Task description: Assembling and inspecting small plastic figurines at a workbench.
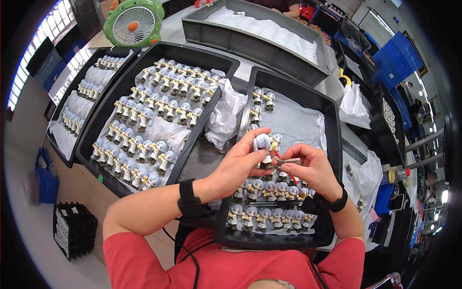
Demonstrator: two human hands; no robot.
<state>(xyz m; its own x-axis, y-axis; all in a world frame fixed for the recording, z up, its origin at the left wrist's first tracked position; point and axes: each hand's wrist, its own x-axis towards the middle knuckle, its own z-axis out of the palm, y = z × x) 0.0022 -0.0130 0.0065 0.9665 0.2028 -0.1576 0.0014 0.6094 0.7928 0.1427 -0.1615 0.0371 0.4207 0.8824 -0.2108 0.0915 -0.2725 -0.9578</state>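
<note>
Pale blue-haired and white, a small figurine [263,144] is held upright in the left hand [239,164], its long axis running near to far in the picture, head toward the far side and feet toward the palm. The fingers of that hand are closed around the figurine's body. It is held above the black tray [332,144] directly in front of the person, just beside the right hand [313,168]. A thin red-handled tool [284,164] is pinched in the closed right fingers, its tip pointed left and far toward the figurine's side. Rows of similar figurines [269,204] stand on grey lining at the tray's near end. To the left, a second black tray [120,106] is filled with more rows. A green desk fan [134,21] stands at the far left.
</note>
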